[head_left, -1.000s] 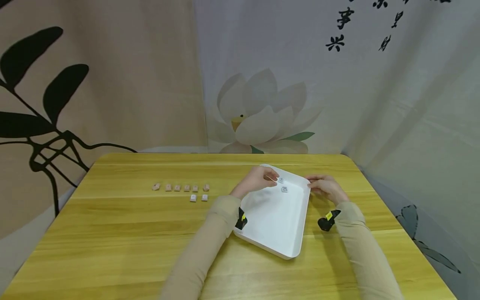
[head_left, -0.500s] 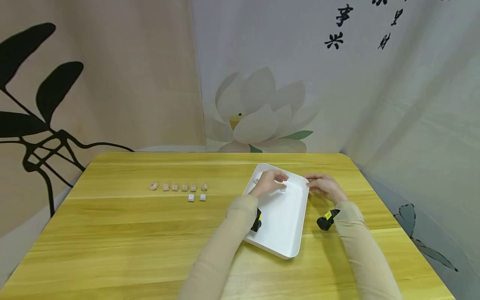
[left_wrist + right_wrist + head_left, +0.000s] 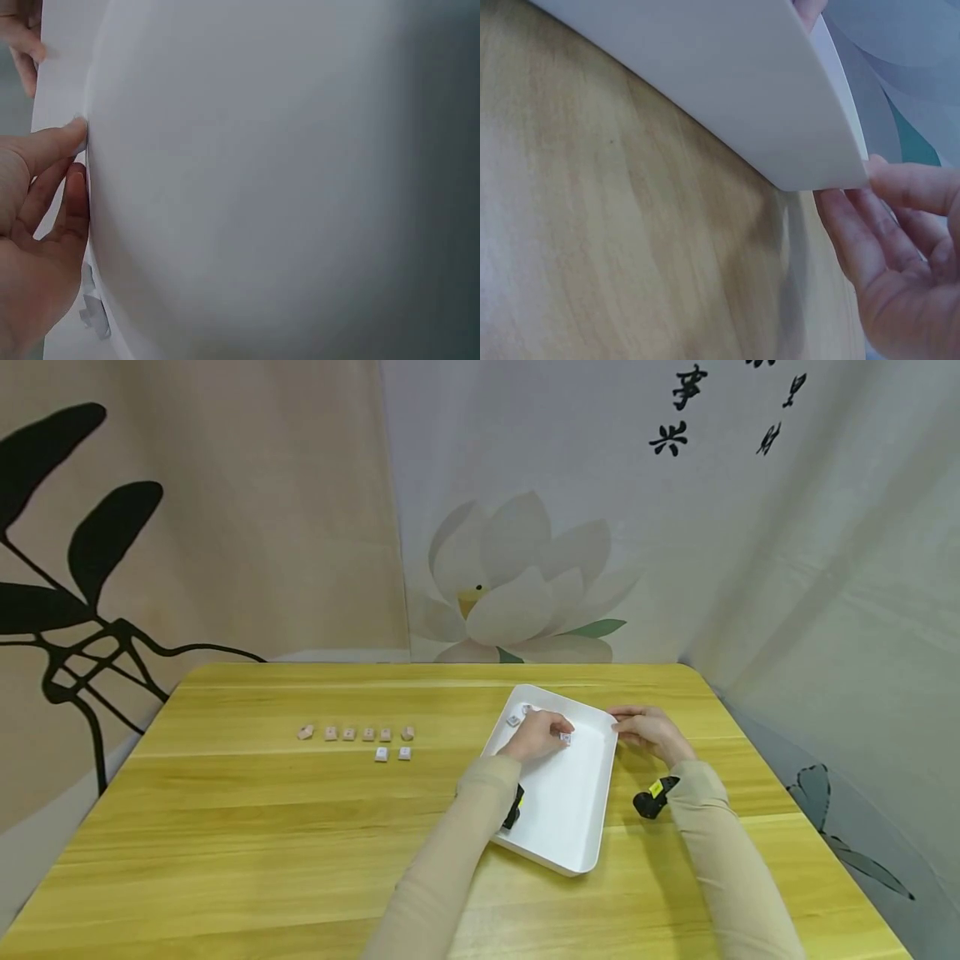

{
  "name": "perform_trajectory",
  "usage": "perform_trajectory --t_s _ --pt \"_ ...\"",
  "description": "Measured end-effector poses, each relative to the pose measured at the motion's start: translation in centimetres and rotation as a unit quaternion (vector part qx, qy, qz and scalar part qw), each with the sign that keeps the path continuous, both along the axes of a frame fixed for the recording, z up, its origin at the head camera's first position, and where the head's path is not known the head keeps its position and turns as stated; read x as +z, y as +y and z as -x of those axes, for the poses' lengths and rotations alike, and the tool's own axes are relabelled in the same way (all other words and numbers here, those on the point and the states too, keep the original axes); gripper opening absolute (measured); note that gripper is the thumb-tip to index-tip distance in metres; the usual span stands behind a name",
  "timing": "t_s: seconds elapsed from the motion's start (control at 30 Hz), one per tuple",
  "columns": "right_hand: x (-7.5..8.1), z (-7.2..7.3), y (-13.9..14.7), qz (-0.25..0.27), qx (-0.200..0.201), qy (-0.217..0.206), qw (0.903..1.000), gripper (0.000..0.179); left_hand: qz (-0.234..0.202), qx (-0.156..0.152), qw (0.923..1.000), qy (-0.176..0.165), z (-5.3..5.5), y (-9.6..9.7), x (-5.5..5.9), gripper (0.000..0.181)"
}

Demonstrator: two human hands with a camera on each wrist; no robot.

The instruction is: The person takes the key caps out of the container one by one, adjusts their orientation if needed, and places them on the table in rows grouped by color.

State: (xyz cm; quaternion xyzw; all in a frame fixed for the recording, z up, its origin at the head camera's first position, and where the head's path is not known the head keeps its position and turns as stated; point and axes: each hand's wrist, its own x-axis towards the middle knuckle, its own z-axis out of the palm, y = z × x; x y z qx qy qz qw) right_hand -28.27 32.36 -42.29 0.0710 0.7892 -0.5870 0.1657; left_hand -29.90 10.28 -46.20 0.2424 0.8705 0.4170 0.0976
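White cube (image 3: 566,739) just right of nearer left hand (image 3: 535,735); cannot tell if pinched. Right hand (image 3: 652,732) grips tray (image 3: 566,818) by corner.

Black brush characters on the pale curtain (image 3: 750,543), two columns: left column reads 事 (image 3: 688,387) over 兴 (image 3: 668,439); right column shows 里 (image 3: 794,390), the character beneath it uncertain, another cut off by the top edge. Marks on the small blocks (image 3: 382,755) too small to read.
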Motion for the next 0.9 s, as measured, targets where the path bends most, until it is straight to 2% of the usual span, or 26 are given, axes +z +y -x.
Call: perform_trajectory --t_s 0.17,0.37,0.67,0.9 --pt "0.1 0.0 -0.2 -0.008 -0.005 -0.004 0.9999 0.051 0.01 0.0 1.0 0.001 0.2 -0.1 -0.2 0.024" --pt "0.4 -0.1 -0.3 -0.015 -0.006 -0.009 0.9998 0.051 0.011 -0.009 0.9999 0.005 0.2 -0.4 0.1 0.027" --pt "0.3 0.1 -0.3 -0.016 -0.008 -0.007 0.9998 0.05 0.04 -0.014 0.9989 0.021 -0.1 -0.6 1.7 0.029" --pt "0.5 0.0 -0.4 -0.041 0.001 0.0 0.9991 0.048 0.039 -0.011 0.999 0.019 -0.6 -0.6 3.0 0.03"
